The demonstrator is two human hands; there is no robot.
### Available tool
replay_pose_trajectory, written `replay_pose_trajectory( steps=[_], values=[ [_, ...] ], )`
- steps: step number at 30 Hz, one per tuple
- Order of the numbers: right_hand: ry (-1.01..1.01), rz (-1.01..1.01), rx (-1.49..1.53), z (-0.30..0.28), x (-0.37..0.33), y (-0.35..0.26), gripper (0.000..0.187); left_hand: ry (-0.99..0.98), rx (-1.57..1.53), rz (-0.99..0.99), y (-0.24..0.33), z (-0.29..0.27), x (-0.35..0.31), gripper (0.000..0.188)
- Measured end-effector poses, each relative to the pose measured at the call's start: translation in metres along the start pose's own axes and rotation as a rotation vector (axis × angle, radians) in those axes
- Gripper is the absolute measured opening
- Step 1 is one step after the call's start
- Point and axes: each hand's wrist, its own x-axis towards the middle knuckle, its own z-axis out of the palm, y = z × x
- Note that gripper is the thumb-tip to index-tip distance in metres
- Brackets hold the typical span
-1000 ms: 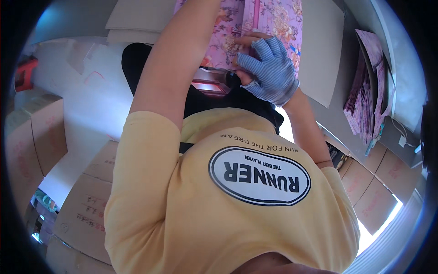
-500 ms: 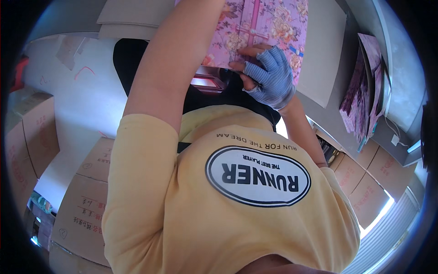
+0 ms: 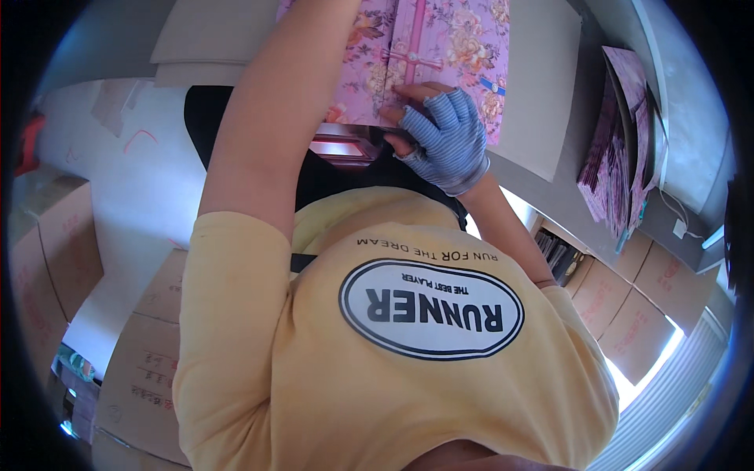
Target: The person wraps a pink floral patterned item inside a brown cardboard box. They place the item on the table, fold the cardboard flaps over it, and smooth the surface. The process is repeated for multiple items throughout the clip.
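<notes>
A pink floral-patterned box or case (image 3: 467, 47) lies at the top of the view, with a darker pink strap and a cross-shaped bow on its face. My right hand (image 3: 452, 141), in a blue striped fingerless glove, rests at its near edge. The bent fingers lie apart on the floral surface near the strap's end, while the thumb sits just off the edge. My bare left forearm (image 3: 271, 118) reaches up across the left side of the box; the left hand is outside the picture. Below the near edge, a red-framed shiny thing (image 3: 342, 147) shows in part.
Grey-brown board (image 3: 542, 86) lies under and right of the box, and more board (image 3: 208, 35) at upper left. A stack of pink floral panels (image 3: 616, 145) stands at right. Cardboard cartons (image 3: 145, 369) are at lower left, and others (image 3: 628, 306) at right.
The whole view has shifted, so the box and my right hand appear slightly farther left and lower. The right hand keeps nearly the same place on the box.
</notes>
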Motion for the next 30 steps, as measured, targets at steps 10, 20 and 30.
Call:
replay_pose_trajectory(
  steps=[10,20,30],
  values=[
    [0.061,0.019,-0.093,0.0,-0.004,0.002,0.022,0.18,0.132,0.372,-0.004,0.019,-0.001,0.025],
    [-0.02,0.037,-0.118,-0.004,-0.002,0.0,0.023,0.11,-0.501,-0.093,0.031,-0.001,-0.006,0.033],
    [-0.057,0.03,-0.074,-0.001,-0.004,0.006,0.026,0.043,-0.656,-0.179,0.034,-0.001,-0.005,0.03]
  ],
)
